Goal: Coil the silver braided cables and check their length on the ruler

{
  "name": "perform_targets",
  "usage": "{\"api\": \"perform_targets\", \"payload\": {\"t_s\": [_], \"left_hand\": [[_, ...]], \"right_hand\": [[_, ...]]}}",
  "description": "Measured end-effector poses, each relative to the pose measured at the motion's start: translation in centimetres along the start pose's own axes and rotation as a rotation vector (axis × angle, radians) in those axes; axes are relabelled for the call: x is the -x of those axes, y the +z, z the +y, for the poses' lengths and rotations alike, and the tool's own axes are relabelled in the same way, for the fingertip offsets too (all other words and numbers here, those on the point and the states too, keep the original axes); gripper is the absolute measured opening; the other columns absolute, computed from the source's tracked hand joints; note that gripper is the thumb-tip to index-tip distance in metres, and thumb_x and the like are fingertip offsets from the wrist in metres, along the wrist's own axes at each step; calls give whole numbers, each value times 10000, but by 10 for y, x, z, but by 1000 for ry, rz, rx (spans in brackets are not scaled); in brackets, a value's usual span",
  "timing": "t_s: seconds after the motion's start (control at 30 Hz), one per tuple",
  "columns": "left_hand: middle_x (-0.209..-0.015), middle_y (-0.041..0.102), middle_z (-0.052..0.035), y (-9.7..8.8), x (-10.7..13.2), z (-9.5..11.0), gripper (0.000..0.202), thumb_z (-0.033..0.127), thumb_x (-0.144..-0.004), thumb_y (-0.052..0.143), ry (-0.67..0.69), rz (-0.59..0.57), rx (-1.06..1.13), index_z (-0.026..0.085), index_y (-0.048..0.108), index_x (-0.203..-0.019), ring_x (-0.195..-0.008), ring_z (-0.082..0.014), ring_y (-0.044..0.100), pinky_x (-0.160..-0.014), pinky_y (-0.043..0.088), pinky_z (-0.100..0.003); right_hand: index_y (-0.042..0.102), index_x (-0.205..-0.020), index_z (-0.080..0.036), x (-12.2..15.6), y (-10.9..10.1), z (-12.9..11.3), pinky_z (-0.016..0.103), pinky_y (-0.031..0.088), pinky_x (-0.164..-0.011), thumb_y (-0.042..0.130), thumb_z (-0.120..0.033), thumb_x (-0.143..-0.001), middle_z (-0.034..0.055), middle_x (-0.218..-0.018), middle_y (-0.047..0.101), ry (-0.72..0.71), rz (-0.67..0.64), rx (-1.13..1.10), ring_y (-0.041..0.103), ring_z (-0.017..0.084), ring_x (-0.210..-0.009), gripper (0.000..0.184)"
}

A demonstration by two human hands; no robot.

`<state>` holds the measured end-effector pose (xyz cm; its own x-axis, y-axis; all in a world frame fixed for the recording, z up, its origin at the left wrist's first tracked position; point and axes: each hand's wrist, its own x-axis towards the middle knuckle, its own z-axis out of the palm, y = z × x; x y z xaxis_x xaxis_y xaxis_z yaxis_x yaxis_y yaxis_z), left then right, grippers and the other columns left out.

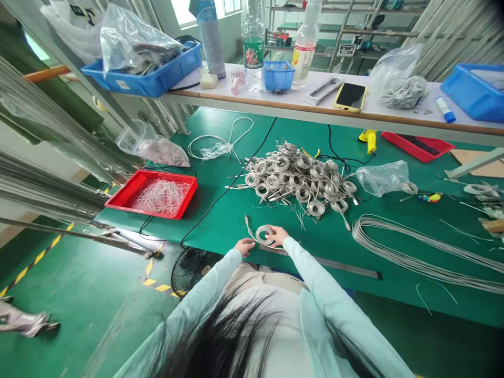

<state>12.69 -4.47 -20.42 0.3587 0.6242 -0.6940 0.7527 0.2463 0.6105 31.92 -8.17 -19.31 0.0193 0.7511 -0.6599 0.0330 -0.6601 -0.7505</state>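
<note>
fingers of the right hand [279, 235] curl over the rim of a small wire coil [264, 235], grasping it lightly. the left hand [244, 247] lies just beside the coil, fingers half bent; whether they grip it, i cannot tell. the coil sits near the edge of the green bench [236, 223], by a steel ruler [326, 262], below a heap of coils [295, 178]. a soft, even hold suits it, keeping the loop round.

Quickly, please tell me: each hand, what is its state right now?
Left hand: beside the coiled grey cable, grip cannot be told.
Right hand: holding the coiled grey cable.
</note>
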Motion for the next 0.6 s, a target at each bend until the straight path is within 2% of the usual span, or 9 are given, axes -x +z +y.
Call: {"api": "perform_targets", "payload": {"t_s": [0.1,0.23,0.4,0.5,0.6], "left_hand": [[-1011,620,-67,-8,4,-7,240,314,-910,548,9,75,-166,132,589,-1060,-850,-168,616,-738,542,-349],[-1060,617,-73,-9,10,0,236,312,-910,546,164,124,-354,136,596,-1060,-945,-194,603,-839,512,-403],[-1177,584,-89,-3,10,16,263,298,-910,544,361,68,-556,155,581,-1127,-1042,-218,575,-912,477,-448],[-1272,531,-104,-1,5,21,329,290,-899,563,421,20,-668,164,545,-1202,-1105,-245,547,-950,449,-491],[-1261,539,-102,-1,-2,23,319,289,-898,566,446,-27,-754,162,553,-1190,-1105,-247,548,-943,457,-486]], "right_hand": [[468,-1298,-171,-11,4,3,340,586,-714,588,-239,-901,106,-1214,551,38,3,58,626,191,-928,420],[459,-1311,-176,-17,8,6,352,588,-728,587,-256,-903,112,-1238,537,39,2,102,620,203,-959,434],[471,-1305,-191,-20,16,7,379,573,-778,588,-262,-902,110,-1274,516,9,58,167,603,216,-1003,426],[487,-1288,-188,-20,19,6,371,568,-774,584,-271,-905,103,-1240,541,2,78,210,613,202,-969,404],[488,-1282,-180,-19,21,6,358,569,-756,581,-276,-906,100,-1217,552,-7,87,254,618,194,-946,399]]}}
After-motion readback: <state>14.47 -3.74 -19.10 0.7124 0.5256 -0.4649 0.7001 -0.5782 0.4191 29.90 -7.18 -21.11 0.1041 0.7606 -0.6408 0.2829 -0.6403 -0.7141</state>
